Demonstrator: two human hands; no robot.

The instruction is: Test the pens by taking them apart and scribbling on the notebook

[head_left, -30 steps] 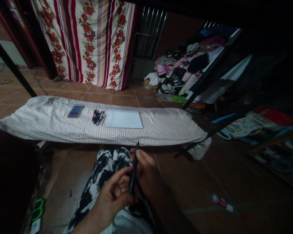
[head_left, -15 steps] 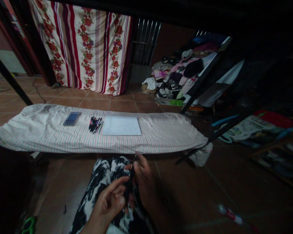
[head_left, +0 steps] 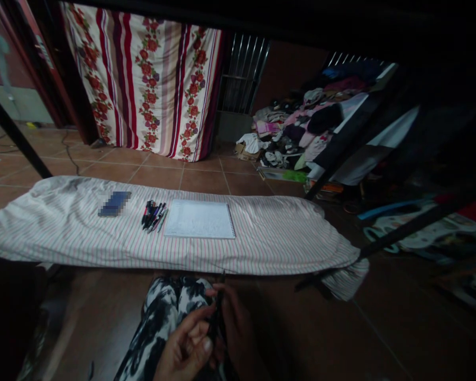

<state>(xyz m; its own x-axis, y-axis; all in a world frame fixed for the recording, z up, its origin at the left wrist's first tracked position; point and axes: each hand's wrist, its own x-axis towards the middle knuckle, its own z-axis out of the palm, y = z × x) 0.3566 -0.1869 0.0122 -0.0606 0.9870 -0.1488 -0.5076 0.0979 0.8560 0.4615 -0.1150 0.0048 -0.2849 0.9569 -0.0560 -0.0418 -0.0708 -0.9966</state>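
Above my lap, my left hand (head_left: 188,344) pinches the near part of a slim black pen (head_left: 218,309) between thumb and fingers. My right hand (head_left: 236,323) closes round the same pen from the right, its fingers near the upper end. The pen is upright in the view, its thin tip pointing toward the table edge; shadow and fingers hide part of it. Beyond my hands, an open spiral notebook (head_left: 200,218) lies on a striped cloth (head_left: 281,233). A bunch of several pens (head_left: 154,216) lies just left of the notebook.
Left of the pens lies a blurred-out blue rectangular item (head_left: 115,203). My legs in black-and-white patterned trousers (head_left: 154,317) are below the table edge. Dark metal bars (head_left: 18,132) slant at both sides. A heap of clothes (head_left: 301,124) and a floral curtain (head_left: 150,84) are behind.
The view has shifted, so the table and my hands appear lower in the picture. Both hands stay on the pen, and more of its thin tip shows past my right fingers.
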